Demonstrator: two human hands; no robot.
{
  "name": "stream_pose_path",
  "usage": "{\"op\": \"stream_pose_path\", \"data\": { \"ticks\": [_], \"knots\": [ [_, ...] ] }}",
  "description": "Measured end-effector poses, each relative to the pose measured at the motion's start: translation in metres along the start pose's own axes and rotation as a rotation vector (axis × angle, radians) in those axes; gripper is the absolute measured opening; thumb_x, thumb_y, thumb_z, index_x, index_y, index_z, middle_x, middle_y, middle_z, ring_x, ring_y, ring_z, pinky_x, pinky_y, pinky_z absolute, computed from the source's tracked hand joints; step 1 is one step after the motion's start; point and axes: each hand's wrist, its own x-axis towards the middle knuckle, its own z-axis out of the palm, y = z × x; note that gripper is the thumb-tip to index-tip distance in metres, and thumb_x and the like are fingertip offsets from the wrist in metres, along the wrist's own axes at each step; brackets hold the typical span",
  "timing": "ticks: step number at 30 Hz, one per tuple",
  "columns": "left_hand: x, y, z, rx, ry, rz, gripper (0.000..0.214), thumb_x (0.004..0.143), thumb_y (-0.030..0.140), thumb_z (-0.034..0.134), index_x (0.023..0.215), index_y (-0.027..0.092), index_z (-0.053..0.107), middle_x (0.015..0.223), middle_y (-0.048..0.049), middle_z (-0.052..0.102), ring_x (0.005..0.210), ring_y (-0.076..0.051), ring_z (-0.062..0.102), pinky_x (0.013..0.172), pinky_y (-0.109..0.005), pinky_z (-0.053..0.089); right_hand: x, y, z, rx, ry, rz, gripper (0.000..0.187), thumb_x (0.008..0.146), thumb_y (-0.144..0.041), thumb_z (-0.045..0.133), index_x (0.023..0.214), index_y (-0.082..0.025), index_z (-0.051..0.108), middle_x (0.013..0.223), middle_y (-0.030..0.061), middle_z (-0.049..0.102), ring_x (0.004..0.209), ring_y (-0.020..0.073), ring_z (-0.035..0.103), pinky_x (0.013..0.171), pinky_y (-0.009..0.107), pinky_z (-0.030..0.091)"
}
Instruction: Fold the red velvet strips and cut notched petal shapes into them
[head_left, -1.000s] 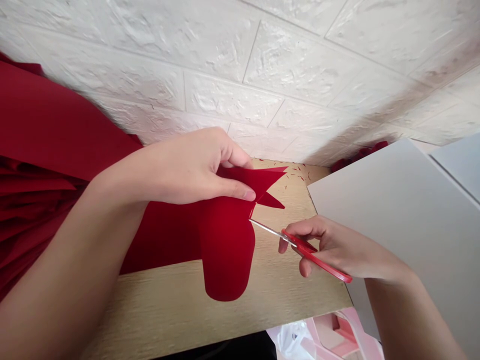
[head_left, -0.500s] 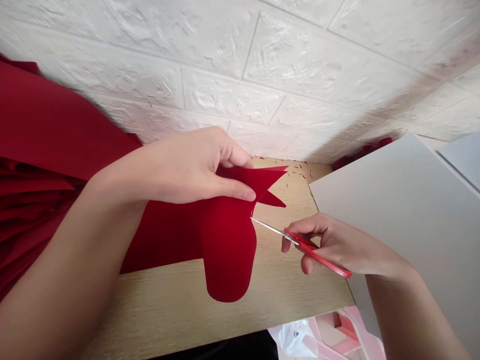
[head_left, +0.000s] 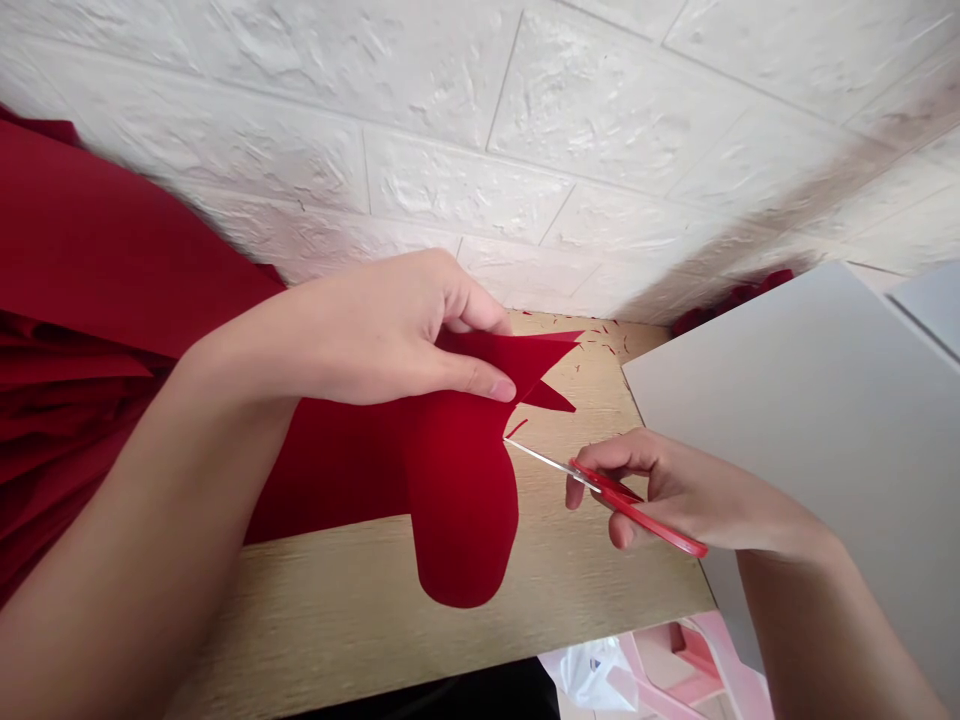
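Observation:
A piece of red fabric (head_left: 465, 510) with a rounded lobe and pointed ends lies over the wooden table (head_left: 337, 610). My left hand (head_left: 382, 335) pinches it near the points, thumb on top and fingers partly hidden behind. My right hand (head_left: 652, 490) is closed on red-handled scissors (head_left: 637, 515). Their blades look closed, and the tip touches the lobe's edge just below my left thumb. A thin red sliver (head_left: 517, 428) lies beside the blade tip, apart from the fabric's edge.
Large red fabric (head_left: 97, 240) is heaped at the left. A white textured wall (head_left: 450, 120) stands behind the table. Small red scraps (head_left: 600, 335) lie along the back. A grey-white panel (head_left: 810, 400) is at right. Below the front edge are a plastic bag (head_left: 596, 675) and a pink object (head_left: 682, 665).
A thin sliver has come away from the fabric's edge by the scissor tip. Both hands stay nearly in place, and the view has shifted slightly.

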Motion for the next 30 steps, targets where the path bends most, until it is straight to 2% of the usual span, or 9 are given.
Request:
{"op": "stream_pose_path", "data": {
  "ticks": [5, 9, 15, 30],
  "knots": [
    [0.0011, 0.0007, 0.0012, -0.005, 0.015, 0.033, 0.021, 0.089, 0.044, 0.065, 0.102, 0.033, 0.076, 0.073, 0.0065, 0.072, 0.053, -0.008, 0.057, 0.053, -0.023, 0.043, -0.0007, 0.0017, 0.0003, 0.029, -0.023, 0.016, 0.024, 0.076, -0.034, 0.075, 0.091, -0.019, 0.065, 0.058, -0.0051, 0.058, 0.058, 0.0100, 0.048, 0.052, 0.021, 0.031],
    [0.0017, 0.0013, 0.0019, -0.010, 0.021, 0.047, 0.019, 0.088, 0.046, 0.066, 0.099, 0.035, 0.076, 0.071, 0.0073, 0.071, 0.050, -0.009, 0.056, 0.050, -0.023, 0.044, -0.0003, 0.0031, 0.0007, 0.013, -0.026, 0.000, 0.024, 0.077, -0.033, 0.075, 0.094, -0.019, 0.064, 0.060, -0.0046, 0.060, 0.061, 0.0109, 0.050, 0.054, 0.022, 0.034],
    [0.0015, 0.0020, 0.0017, 0.018, 0.027, -0.006, 0.022, 0.087, 0.049, 0.066, 0.101, 0.035, 0.076, 0.074, 0.0076, 0.072, 0.051, -0.009, 0.058, 0.048, -0.022, 0.043, 0.0023, 0.0042, 0.0003, -0.004, -0.012, -0.022, 0.022, 0.079, -0.034, 0.074, 0.092, -0.019, 0.064, 0.062, -0.0044, 0.060, 0.061, 0.0111, 0.053, 0.053, 0.021, 0.035],
    [0.0021, 0.0001, 0.0015, 0.017, 0.021, 0.005, 0.023, 0.088, 0.050, 0.065, 0.102, 0.036, 0.076, 0.077, 0.0068, 0.073, 0.055, -0.010, 0.060, 0.053, -0.024, 0.045, 0.0039, 0.0081, 0.0009, -0.035, 0.014, -0.027, 0.011, 0.078, -0.021, 0.064, 0.089, -0.020, 0.066, 0.066, -0.0029, 0.067, 0.055, 0.0105, 0.055, 0.050, 0.022, 0.032]
  ]
}}
